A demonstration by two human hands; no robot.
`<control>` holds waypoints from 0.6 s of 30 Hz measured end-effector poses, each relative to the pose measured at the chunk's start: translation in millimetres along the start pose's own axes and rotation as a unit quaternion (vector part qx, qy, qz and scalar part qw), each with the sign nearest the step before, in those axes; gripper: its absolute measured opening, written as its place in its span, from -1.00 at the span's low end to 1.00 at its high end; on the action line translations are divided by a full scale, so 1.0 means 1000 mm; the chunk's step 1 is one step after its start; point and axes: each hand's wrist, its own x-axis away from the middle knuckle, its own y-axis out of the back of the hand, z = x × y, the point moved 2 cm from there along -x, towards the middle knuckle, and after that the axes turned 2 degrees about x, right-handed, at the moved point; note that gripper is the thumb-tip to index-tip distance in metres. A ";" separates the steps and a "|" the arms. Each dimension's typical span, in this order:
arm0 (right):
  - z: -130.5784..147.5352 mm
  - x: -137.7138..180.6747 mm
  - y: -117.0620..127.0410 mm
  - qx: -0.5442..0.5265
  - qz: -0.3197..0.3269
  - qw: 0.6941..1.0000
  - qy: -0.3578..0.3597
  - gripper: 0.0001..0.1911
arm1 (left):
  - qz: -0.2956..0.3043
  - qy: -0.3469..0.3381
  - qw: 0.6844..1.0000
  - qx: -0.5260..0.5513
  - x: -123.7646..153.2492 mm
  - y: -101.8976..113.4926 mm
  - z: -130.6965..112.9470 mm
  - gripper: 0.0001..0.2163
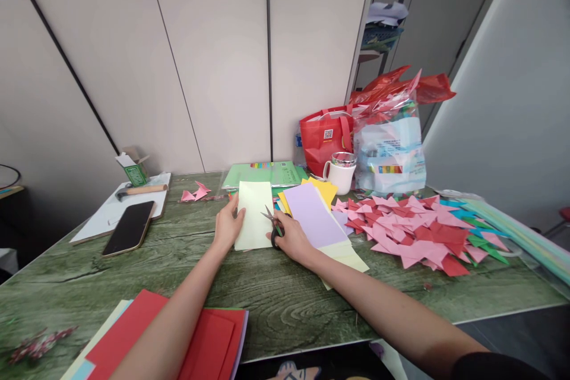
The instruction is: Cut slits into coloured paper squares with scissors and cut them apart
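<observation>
A pale yellow-green sheet of paper [255,217] is held up in front of me by its left edge, between the thumb and fingers of my left hand [228,222]. My right hand [291,236] grips black-handled scissors [268,214], whose blades are parted and lie across the sheet's right side. The fingers of that hand are near the paper's right edge; whether they touch it I cannot tell. Just right of it rest a lilac sheet [314,214], yellow sheets [324,189] and more pale sheets [345,255].
Folded pink and red paper pieces [414,228] are heaped at right, before a white mug [342,173], a red bag [325,136] and a plastic bag [392,154]. At left lie a phone [130,227] and a hammer [142,190]. Red paper sheets [214,338] lie near the front edge.
</observation>
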 end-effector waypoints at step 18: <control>0.001 -0.010 0.014 -0.232 -0.140 0.960 -0.068 -0.80 | 0.127 0.183 0.901 0.372 0.005 0.002 -0.025 -0.64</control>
